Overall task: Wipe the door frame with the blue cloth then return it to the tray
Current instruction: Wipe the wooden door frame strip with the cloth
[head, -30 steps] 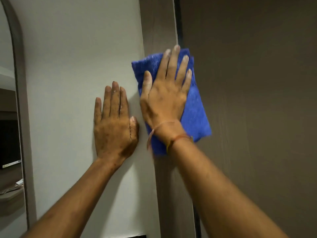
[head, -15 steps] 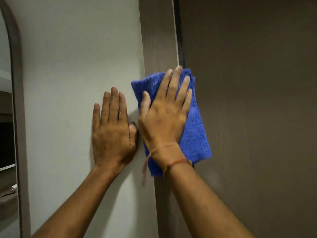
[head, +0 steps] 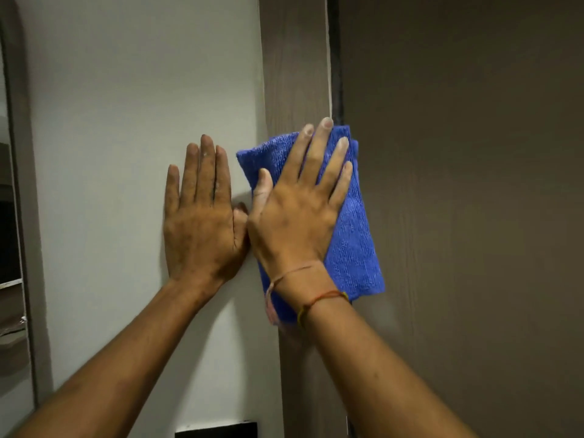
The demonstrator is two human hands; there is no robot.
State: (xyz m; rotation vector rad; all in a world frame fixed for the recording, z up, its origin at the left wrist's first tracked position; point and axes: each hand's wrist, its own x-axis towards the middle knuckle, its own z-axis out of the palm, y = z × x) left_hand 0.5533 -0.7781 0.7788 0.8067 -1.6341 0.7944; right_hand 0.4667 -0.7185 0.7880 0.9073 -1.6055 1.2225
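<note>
A folded blue cloth (head: 357,245) lies flat against the brown wooden door frame (head: 294,64), which runs vertically between the white wall and the brown door. My right hand (head: 297,213) presses the cloth onto the frame with its fingers spread, and thread bands circle its wrist. My left hand (head: 202,219) rests flat and empty on the white wall just left of the frame, its thumb almost touching my right hand. The tray is not in view.
The brown door (head: 467,184) fills the right side, with a dark gap (head: 336,58) along the frame. The white wall (head: 132,90) is at the left. A curved grey-framed opening (head: 22,216) stands at the far left edge. A black item (head: 216,429) sits low on the wall.
My right hand has slid the cloth down the frame over the last second, slowing in the last half second. My left hand has stayed flat on the wall.
</note>
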